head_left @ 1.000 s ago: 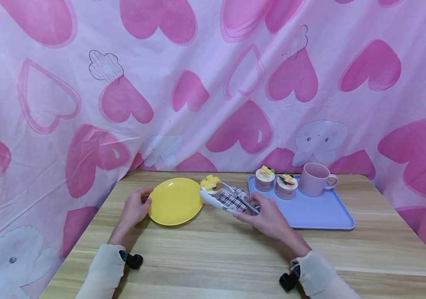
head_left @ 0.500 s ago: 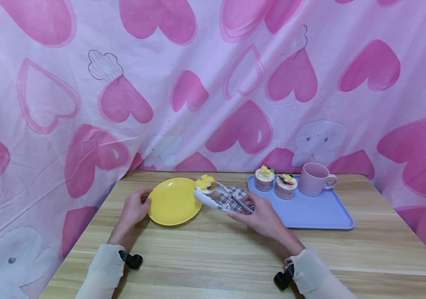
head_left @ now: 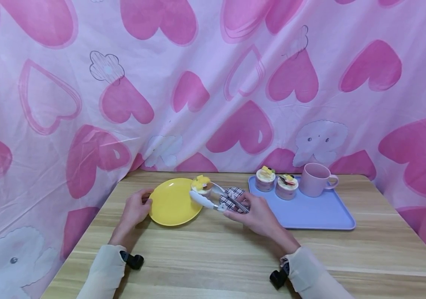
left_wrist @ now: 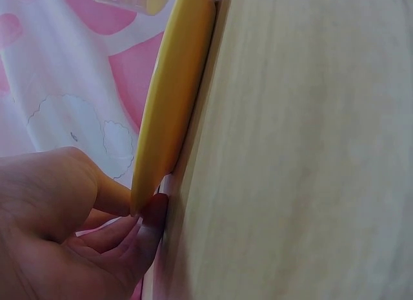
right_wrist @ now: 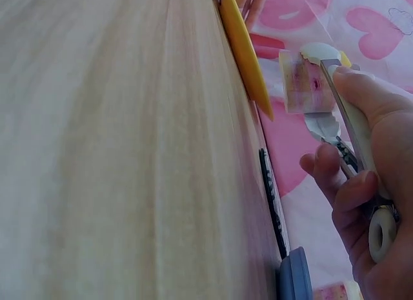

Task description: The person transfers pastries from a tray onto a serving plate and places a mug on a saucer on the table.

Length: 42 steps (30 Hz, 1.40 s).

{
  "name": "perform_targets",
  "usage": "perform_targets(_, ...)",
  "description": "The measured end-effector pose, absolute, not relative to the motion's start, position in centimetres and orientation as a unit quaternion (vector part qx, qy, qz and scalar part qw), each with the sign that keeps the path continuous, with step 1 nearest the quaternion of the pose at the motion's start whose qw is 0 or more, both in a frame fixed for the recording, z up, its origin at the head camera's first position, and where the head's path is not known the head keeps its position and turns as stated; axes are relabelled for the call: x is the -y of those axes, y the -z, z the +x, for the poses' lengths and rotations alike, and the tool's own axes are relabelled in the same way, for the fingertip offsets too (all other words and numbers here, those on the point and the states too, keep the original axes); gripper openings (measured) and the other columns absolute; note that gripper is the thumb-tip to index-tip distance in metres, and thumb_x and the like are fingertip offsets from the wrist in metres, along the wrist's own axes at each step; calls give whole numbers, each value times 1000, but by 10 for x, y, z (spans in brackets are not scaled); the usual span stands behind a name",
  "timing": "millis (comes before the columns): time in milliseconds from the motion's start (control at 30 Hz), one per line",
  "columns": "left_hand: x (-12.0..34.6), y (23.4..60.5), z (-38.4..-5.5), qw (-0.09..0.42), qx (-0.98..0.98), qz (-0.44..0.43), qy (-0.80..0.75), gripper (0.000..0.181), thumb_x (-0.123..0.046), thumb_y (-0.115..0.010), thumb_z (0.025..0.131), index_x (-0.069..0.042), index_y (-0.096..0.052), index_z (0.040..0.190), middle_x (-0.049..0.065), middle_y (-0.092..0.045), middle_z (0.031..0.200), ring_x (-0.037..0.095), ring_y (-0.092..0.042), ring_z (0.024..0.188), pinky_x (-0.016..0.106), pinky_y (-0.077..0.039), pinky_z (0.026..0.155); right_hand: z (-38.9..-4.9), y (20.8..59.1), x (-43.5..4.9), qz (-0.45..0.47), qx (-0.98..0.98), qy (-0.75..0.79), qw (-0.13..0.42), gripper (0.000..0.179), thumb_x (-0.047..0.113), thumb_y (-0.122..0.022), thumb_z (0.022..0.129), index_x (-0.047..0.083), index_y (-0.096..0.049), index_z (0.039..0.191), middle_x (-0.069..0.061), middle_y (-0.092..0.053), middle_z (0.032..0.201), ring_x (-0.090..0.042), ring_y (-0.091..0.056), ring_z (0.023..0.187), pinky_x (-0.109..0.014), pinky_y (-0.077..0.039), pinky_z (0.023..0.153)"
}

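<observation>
My left hand (head_left: 136,206) pinches the left rim of a round yellow plate (head_left: 171,204), thumb above and fingers below, as the left wrist view shows. The right hand (head_left: 260,215) grips metal tongs with white scalloped tips (head_left: 201,200). Between those tips is a small clear dessert cup (right_wrist: 302,90) topped with yellow fruit cubes (head_left: 200,182). It is held above the table and overlaps the plate's right edge in the head view. Seen from the right wrist, my thumb lies along one arm of the tongs (right_wrist: 352,119) and the fingers curl about the other.
A blue tray (head_left: 313,214) at the right bears two more dessert cups, one at the back left (head_left: 265,178) and one beside it (head_left: 286,187), plus a pink mug (head_left: 314,179). A black-and-white checked mat (head_left: 231,198) lies below the tongs. A pink heart curtain (head_left: 242,74) hangs behind the table.
My right hand has moved left with the tongs and the dessert cup, from beside the plate to over its right edge. The left hand and the plate have stayed put.
</observation>
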<state>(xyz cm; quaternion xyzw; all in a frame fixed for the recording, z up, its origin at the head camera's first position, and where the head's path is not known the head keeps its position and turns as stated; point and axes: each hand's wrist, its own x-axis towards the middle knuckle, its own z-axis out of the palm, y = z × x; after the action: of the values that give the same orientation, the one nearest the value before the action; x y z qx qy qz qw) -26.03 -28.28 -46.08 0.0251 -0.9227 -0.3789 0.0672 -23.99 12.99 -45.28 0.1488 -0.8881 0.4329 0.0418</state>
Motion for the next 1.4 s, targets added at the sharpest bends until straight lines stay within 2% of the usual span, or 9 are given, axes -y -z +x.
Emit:
perform_targets(433, 282, 460, -259, 74, 924, 19, 374, 42, -2, -56, 104, 6, -62, 145, 29, -71, 133, 41, -68, 123, 54, -59, 106, -242, 452, -124, 154, 883, -442, 42, 59, 58, -94, 78, 18, -71, 115, -2, -81, 106, -12, -67, 84, -24, -54, 64)
perform_targets(700, 281, 460, -259, 72, 924, 18, 375, 42, -1, -56, 104, 7, -61, 145, 29, -71, 133, 40, -68, 121, 52, -60, 104, -243, 452, -117, 137, 885, -442, 41, 60, 59, -94, 77, 19, -70, 115, -5, -79, 110, -13, -67, 82, -26, -55, 61)
perform_targets(833, 281, 460, -259, 72, 923, 18, 377, 42, 0, -57, 104, 6, -62, 146, 29, -71, 132, 39, -69, 120, 51, -61, 103, -244, 452, -113, 138, 879, -455, 39, 61, 58, -94, 77, 17, -69, 115, -3, -79, 101, -14, -65, 71, -28, -54, 55)
perform_targets(1067, 281, 460, -259, 77, 921, 12, 381, 42, 0, -57, 103, 5, -63, 145, 28, -73, 130, 39, -69, 120, 50, -60, 102, -246, 453, -106, 160, 870, -464, 44, 60, 57, -95, 77, 16, -71, 113, 10, -78, 85, -11, -58, 57, -26, -46, 49)
perform_targets(1167, 281, 460, -258, 74, 921, 17, 381, 43, 0, -56, 104, 5, -62, 146, 28, -72, 132, 39, -69, 121, 51, -60, 103, -247, 453, -103, 166, 870, -461, 50, 60, 57, -95, 77, 15, -71, 112, 13, -77, 83, -10, -56, 57, -25, -44, 50)
perform_targets(1400, 281, 460, -258, 70, 921, 26, 381, 43, -1, -55, 105, 4, -61, 147, 28, -71, 134, 39, -67, 124, 54, -58, 107, -249, 453, -96, 165, 874, -453, 56, 60, 58, -94, 77, 14, -72, 111, 9, -74, 85, -12, -59, 66, -26, -46, 54)
